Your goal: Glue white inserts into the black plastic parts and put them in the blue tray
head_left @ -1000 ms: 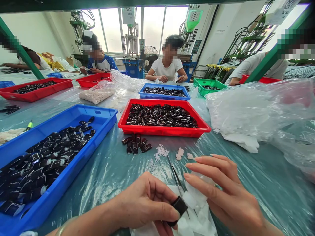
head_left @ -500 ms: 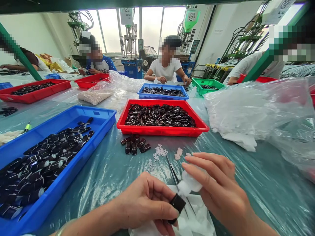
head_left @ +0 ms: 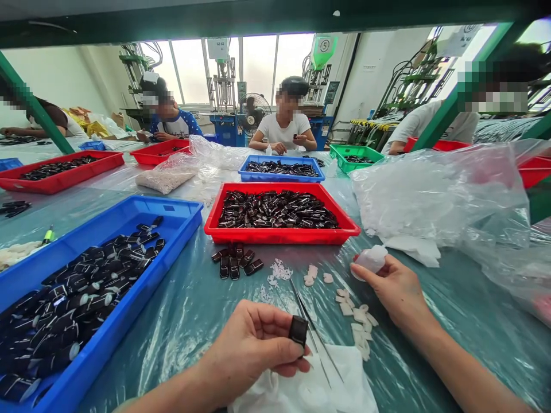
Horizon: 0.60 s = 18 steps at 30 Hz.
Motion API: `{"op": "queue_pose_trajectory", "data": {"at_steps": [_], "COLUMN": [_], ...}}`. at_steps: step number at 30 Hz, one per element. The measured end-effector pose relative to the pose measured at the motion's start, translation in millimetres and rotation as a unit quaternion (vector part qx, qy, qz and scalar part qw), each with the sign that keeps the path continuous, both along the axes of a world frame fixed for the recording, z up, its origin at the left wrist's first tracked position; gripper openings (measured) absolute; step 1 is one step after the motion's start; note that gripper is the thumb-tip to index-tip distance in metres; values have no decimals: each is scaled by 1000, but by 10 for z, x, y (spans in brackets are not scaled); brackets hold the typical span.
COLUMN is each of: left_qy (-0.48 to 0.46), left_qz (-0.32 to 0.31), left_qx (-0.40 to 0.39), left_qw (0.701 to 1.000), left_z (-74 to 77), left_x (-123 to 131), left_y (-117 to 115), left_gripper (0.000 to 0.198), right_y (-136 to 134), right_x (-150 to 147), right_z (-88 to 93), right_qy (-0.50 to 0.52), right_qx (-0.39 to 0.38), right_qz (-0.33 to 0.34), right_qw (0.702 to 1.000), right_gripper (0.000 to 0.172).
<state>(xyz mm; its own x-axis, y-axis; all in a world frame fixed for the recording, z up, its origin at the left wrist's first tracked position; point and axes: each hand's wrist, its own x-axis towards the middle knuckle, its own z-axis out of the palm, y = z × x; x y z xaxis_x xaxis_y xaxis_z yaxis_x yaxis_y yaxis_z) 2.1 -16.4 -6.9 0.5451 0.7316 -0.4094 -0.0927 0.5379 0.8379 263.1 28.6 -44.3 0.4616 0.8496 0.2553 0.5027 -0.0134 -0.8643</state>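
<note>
Between the thumb and fingers of my left hand (head_left: 252, 350) is a small black rectangular plastic part (head_left: 298, 330), held upright. My right hand (head_left: 400, 289) grips a small translucent white bottle (head_left: 372, 260) off to the right, apart from the part. Below and between the hands, metal tweezers (head_left: 310, 322) rest with their tips over a white cloth (head_left: 355, 376). Small cream-coloured flat pieces (head_left: 360, 316) lie beside the cloth, near my right hand. White scraps (head_left: 281, 269) sit beyond the tweezers, with several black parts (head_left: 235, 267) to their left.
A red tray (head_left: 279, 236) full of black parts stands ahead. To the left is a large blue tray (head_left: 172, 252) with more. Clear plastic bags (head_left: 434, 195) bulge on the right. A green frame bar (head_left: 275, 26) crosses overhead. Several people sit at the table beyond.
My right hand has moved the bottle away from the black part, to the right and farther forward. My left hand still holds the part, now turned more upright. The cream pieces are uncovered.
</note>
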Motion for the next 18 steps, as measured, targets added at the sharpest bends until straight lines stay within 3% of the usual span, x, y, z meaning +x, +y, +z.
{"op": "queue_pose_trajectory", "data": {"at_steps": [4,7,10,13,16,18], "left_qy": [-18,-26,-13,-4,7,14], "left_qz": [21,36,30,22,20,17], "left_qx": [16,27,35,55,83,99], "left_qw": [999,999,999,998,996,995], "left_z": [-21,-36,-44,-53,-61,-64], "left_x": [7,12,18,16,9,8], "left_y": [-1,-5,-9,-9,-7,-4], "left_gripper": [19,17,16,16,14,13], "right_y": [40,42,21,-44,-164,-257], "right_x": [47,46,33,-6,-93,-173], "right_z": [-61,-66,-14,95,225,301], "right_qy": [19,12,-23,-68,-125,-173], "right_qx": [-12,0,29,70,129,163], "right_qz": [-8,-25,-64,-106,-118,-71], "right_qw": [1000,1000,997,990,977,969], "right_gripper": [35,53,73,80,74,51]}}
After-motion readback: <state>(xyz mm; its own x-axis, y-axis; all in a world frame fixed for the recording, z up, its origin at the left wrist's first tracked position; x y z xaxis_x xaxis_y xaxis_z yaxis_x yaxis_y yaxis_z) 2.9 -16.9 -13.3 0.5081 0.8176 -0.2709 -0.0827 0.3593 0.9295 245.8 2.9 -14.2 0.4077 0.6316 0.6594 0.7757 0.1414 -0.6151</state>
